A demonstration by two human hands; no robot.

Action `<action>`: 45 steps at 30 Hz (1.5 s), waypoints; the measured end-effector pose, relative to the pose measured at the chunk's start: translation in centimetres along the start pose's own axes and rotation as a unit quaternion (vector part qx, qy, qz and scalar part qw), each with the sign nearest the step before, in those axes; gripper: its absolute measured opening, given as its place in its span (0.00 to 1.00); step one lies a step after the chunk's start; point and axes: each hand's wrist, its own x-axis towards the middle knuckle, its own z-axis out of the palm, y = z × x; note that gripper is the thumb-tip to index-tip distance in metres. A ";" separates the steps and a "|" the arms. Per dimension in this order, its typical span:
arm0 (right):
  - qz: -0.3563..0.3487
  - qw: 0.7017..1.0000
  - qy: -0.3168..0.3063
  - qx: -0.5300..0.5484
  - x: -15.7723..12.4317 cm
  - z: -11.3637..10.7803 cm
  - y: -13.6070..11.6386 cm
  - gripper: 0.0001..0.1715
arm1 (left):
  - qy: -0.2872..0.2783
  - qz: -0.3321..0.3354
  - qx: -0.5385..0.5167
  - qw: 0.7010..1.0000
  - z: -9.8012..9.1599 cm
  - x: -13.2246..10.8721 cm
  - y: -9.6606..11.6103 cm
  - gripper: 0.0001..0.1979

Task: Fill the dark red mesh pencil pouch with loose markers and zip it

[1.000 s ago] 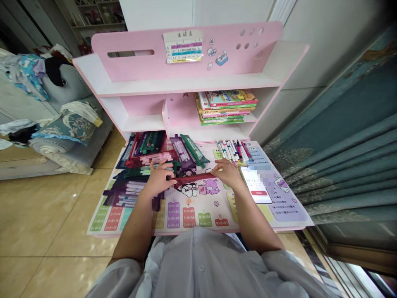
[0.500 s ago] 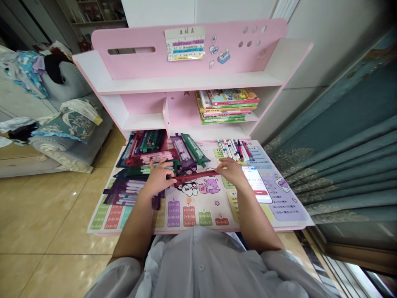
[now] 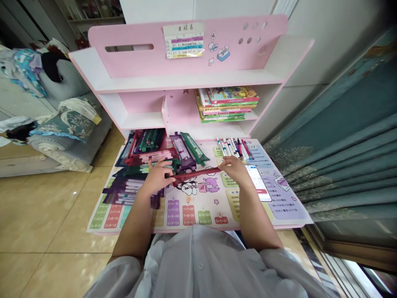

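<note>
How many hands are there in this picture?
2. The bare left hand holds the left end of the long, narrow red mesh pouch; the bare right hand pinches its right end. I see no other hands.

Both bare forearms point(image 3: 259, 219) reach forward and angle inward, the bare left hand point(image 3: 157, 177) palm-down with thumb and forefinger pinching and the other fingers fanned, the bare right hand point(image 3: 234, 169) slightly farther forward, its thumb and fingertips drawn together.

A grey sofa point(image 3: 74, 79) (clothes point(image 3: 26, 72) atop it) stands on glossy tiles point(image 3: 52, 215).
</note>
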 end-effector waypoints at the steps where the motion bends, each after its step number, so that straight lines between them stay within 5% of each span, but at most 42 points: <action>1: 0.005 1.000 0.003 0.000 0.1 -0.1 0.1 0.08 | 0.002 0.000 0.000 1.000 0.0 0.0 0.0 0.09; 22: 0.044 0.999 0.014 0.024 0.8 -0.9 1.4 0.09 | -0.013 0.009 -0.013 1.000 -0.3 -0.1 0.2 0.10; 33: 0.008 0.997 0.075 -0.016 0.3 0.3 0.9 0.12 | 0.000 0.044 0.003 0.999 0.0 -0.3 1.7 0.09; 39: 0.027 0.980 0.196 -0.024 -2.9 2.5 1.1 0.25 | 0.007 0.110 0.000 0.994 1.0 -0.6 2.8 0.10; 45: -0.014 0.991 0.131 0.023 -4.8 5.7 1.3 0.27 | 0.008 0.180 -0.027 0.983 3.1 -0.9 4.1 0.10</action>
